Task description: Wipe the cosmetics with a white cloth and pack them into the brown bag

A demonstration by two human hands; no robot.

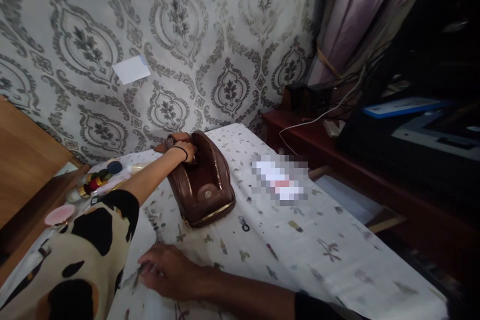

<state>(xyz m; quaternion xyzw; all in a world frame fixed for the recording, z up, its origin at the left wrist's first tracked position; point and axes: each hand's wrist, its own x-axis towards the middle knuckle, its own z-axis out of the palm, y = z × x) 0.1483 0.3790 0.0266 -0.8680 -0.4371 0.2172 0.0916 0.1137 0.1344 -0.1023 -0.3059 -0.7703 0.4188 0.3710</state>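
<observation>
A brown leather handbag with a gold zip and a round magnetic snap stands unzipped on a white printed cloth. My left hand, with a thin black band at the wrist, reaches over the bag's far left rim, near its handle. Its fingertips are inside the opening and hidden, so what they touch is unclear. Lower down, my right hand rests on the cloth in front of the bag, fingers loosely bent and apart. A greyish crumpled patch lies by its fingertips, too dim to name.
Left of the bag lie several cosmetics bottles, a dark round lid and a pink round item. A blurred-out white item lies to the right, beside an open drawer. A white cable crosses the red-brown furniture.
</observation>
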